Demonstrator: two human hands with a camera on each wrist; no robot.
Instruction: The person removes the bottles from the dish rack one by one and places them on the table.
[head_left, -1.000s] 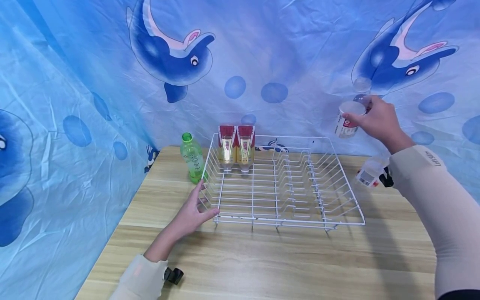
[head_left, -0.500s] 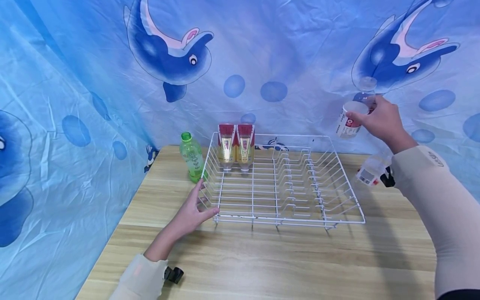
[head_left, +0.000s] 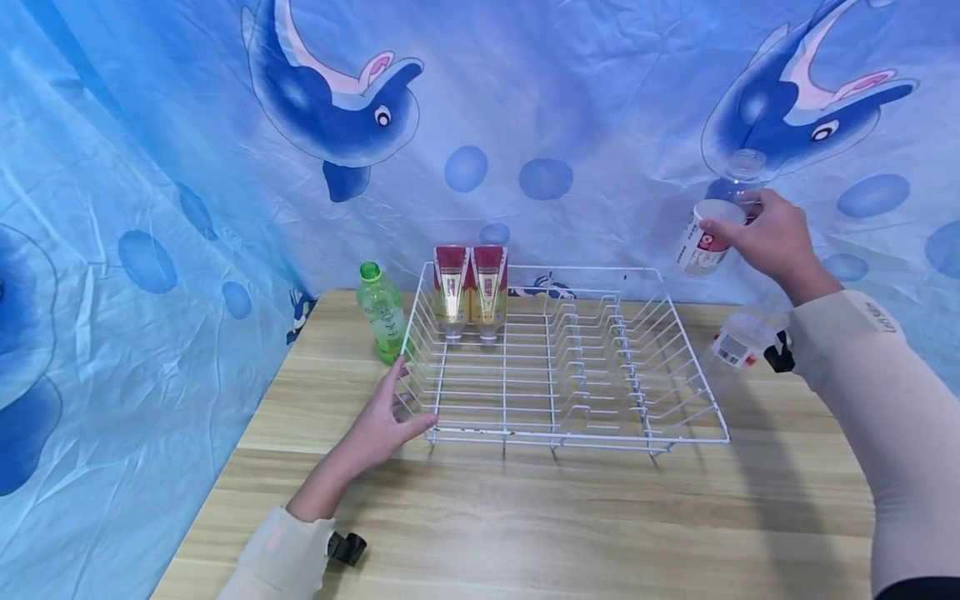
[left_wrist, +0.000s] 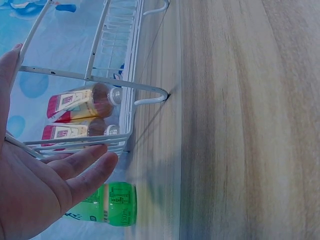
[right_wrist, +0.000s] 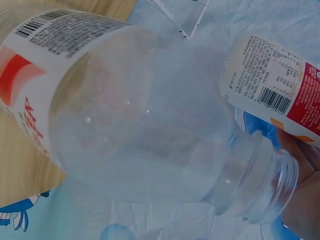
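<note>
My left hand (head_left: 381, 429) rests at the front left corner of a white wire dish rack (head_left: 528, 433). Its thumb touches the front rim, and the loosely extended fingers lie along the left side. Up at the back right, my right hand (head_left: 780, 237) grips a clear plastic bottle (head_left: 705, 246) with a white and red label, off the table and tilted, neck up. A second clear bottle (head_left: 738, 346) stands at the rack's right, partly hidden by my forearm. It fills much of the right wrist view, in front of the held bottle (right_wrist: 275, 82).
Two bottles (head_left: 489, 287) with red and gold labels stand cap down inside the rack's back left. A green bottle (head_left: 384, 317) without a visible cap is just outside the left side. Behind the wooden table (head_left: 525, 525) hangs a blue dolphin-print curtain (head_left: 600, 108).
The right hand has shifted slightly to the right with the clear bottle in its grip. My left hand keeps its place on the rack, and the rack's contents look the same.
</note>
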